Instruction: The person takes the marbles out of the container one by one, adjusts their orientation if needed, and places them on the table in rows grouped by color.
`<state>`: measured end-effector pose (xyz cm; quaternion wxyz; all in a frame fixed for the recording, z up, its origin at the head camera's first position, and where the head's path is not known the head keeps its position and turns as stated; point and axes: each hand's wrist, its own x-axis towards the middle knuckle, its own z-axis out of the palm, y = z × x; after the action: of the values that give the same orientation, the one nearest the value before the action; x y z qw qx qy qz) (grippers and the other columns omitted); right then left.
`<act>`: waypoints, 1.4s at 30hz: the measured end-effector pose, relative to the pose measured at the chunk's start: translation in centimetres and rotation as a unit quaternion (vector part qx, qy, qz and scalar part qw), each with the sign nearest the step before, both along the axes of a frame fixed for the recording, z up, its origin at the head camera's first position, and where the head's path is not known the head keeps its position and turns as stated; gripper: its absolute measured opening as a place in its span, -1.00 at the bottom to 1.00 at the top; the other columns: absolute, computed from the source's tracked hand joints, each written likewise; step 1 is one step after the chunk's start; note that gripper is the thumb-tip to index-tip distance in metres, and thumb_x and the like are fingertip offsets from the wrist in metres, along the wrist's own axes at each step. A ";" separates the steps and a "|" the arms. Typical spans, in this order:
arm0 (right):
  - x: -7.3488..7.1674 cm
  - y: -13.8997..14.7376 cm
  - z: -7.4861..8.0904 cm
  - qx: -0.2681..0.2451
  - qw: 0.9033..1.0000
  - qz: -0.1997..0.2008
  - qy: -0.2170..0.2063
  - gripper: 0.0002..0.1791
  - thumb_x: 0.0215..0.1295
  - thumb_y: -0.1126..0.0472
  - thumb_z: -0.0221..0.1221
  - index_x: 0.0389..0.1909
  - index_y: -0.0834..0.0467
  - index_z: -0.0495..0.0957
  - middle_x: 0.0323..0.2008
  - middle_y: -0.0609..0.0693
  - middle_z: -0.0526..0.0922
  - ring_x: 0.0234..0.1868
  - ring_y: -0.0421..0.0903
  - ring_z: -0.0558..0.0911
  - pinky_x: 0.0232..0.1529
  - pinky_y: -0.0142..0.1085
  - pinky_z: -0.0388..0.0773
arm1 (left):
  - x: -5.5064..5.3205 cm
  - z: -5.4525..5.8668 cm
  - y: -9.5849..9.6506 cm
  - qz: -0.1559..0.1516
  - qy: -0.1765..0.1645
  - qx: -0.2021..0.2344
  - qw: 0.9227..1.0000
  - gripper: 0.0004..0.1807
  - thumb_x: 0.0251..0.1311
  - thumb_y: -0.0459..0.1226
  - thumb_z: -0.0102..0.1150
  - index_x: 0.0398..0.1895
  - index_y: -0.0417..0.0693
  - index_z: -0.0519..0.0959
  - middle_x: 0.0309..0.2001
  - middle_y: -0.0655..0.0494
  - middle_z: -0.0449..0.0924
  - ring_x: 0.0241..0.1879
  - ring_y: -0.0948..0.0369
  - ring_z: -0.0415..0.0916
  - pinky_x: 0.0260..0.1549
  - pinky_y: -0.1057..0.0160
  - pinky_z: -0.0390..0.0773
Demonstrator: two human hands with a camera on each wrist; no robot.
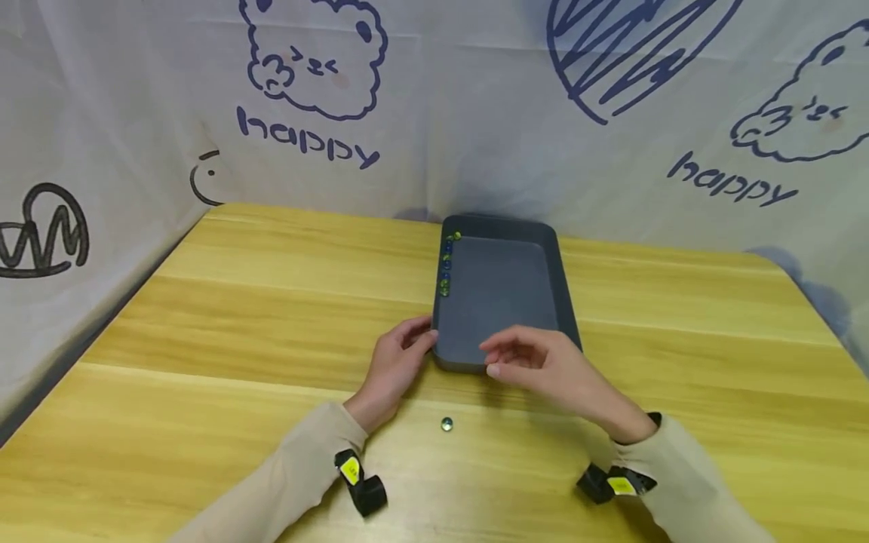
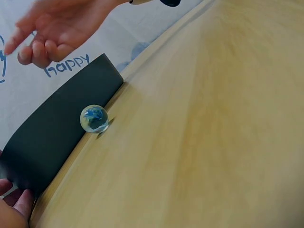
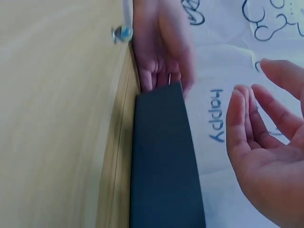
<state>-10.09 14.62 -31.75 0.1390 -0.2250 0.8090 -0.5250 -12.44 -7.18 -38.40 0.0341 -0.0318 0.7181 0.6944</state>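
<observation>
The tray looks smooth and matt; in front of it sits a glossy, glass-like marble, beneath it a wood-grained table, behind it creased cloth.

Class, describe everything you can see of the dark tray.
The tray is dark grey and rectangular, with rounded corners, a flat floor and low walls; its material looks smooth and matt. It sits open side up on the wooden table, its far end near the wall cloth. Green and blue marbles line its left inner side. The left hand touches its near left corner; the right hand is above its near end, apart from it.
</observation>
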 end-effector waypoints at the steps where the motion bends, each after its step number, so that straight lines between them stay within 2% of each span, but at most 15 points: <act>1: -0.1 0.1 0.0 0.004 1.000 -0.011 0.004 -0.67 0.33 0.22 0.21 0.05 0.29 0.56 -0.13 0.16 0.62 -0.17 -0.04 0.60 -0.19 -0.27 0.60 | 0.0 0.0 0.0 0.001 -0.002 0.001 1.000 -0.60 0.31 -0.33 0.11 0.18 -0.33 0.48 0.09 -0.16 0.55 0.06 0.05 0.48 0.06 0.16 0.50; 8: -1.0 0.8 -0.4 -0.001 0.998 -0.067 0.020 -0.69 0.37 0.22 0.17 0.04 0.30 0.56 -0.05 0.20 0.60 -0.11 -0.04 0.58 -0.13 -0.30 0.57 | -0.1 0.2 0.0 0.001 -0.001 0.004 1.000 -0.60 0.32 -0.33 0.10 0.18 -0.33 0.48 0.10 -0.16 0.54 0.07 0.05 0.47 0.10 0.15 0.48; 17: -1.2 1.3 -0.9 0.010 0.995 -0.099 0.025 -0.60 0.39 0.19 0.15 0.19 0.24 0.50 -0.04 0.13 0.60 -0.10 -0.02 0.60 -0.14 -0.26 0.58 | -0.1 0.2 0.1 -0.007 -0.006 -0.001 1.000 -0.60 0.32 -0.32 0.10 0.18 -0.31 0.48 0.11 -0.14 0.53 0.08 0.05 0.46 0.11 0.15 0.47; 25: -1.8 1.1 -0.4 -0.009 0.989 -0.134 0.057 -0.63 0.39 0.19 0.16 0.15 0.24 0.53 -0.03 0.14 0.59 -0.08 -0.11 0.58 -0.09 -0.31 0.55 | -0.1 0.1 0.0 -0.006 -0.012 0.001 1.000 -0.60 0.33 -0.32 0.10 0.19 -0.31 0.48 0.10 -0.13 0.54 0.07 0.06 0.46 0.11 0.15 0.47; 29: -2.9 0.7 0.6 -0.028 0.986 -0.144 0.077 -0.66 0.37 0.22 0.17 0.11 0.26 0.55 -0.01 0.18 0.59 -0.09 -0.13 0.59 -0.08 -0.35 0.55 | -0.2 0.2 0.1 -0.007 -0.005 0.002 1.000 -0.60 0.32 -0.31 0.10 0.19 -0.31 0.48 0.11 -0.13 0.53 0.08 0.05 0.46 0.12 0.15 0.46; 33: -4.3 0.2 2.2 -0.030 0.987 -0.141 0.065 -0.66 0.37 0.21 0.17 0.09 0.27 0.55 0.02 0.13 0.58 -0.04 -0.11 0.58 0.02 -0.25 0.53 | -0.2 0.3 0.1 -0.004 -0.006 0.005 1.000 -0.59 0.32 -0.32 0.10 0.19 -0.31 0.47 0.11 -0.14 0.53 0.09 0.05 0.45 0.12 0.15 0.45; 37: -6.3 -0.3 3.6 -0.037 0.987 -0.147 0.049 -0.66 0.38 0.19 0.16 0.07 0.29 0.55 0.06 0.13 0.56 0.02 -0.02 0.54 0.14 -0.15 0.45 | -0.1 0.2 0.0 -0.002 -0.010 0.005 1.000 -0.59 0.32 -0.33 0.10 0.19 -0.31 0.47 0.11 -0.14 0.53 0.09 0.06 0.44 0.12 0.14 0.45; 42: -9.1 -0.9 4.5 -0.032 0.985 -0.164 0.042 -0.66 0.35 0.13 0.20 0.04 0.24 0.59 0.02 0.11 0.59 0.03 0.01 0.53 0.15 -0.13 0.43 | -0.1 0.1 0.1 -0.005 -0.006 -0.001 1.000 -0.60 0.33 -0.32 0.10 0.19 -0.32 0.48 0.11 -0.15 0.53 0.10 0.04 0.44 0.12 0.14 0.46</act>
<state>-19.17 13.76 -27.29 0.0093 -0.1152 0.8227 -0.5565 -12.56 -7.05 -38.29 0.0417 -0.0321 0.7187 0.6933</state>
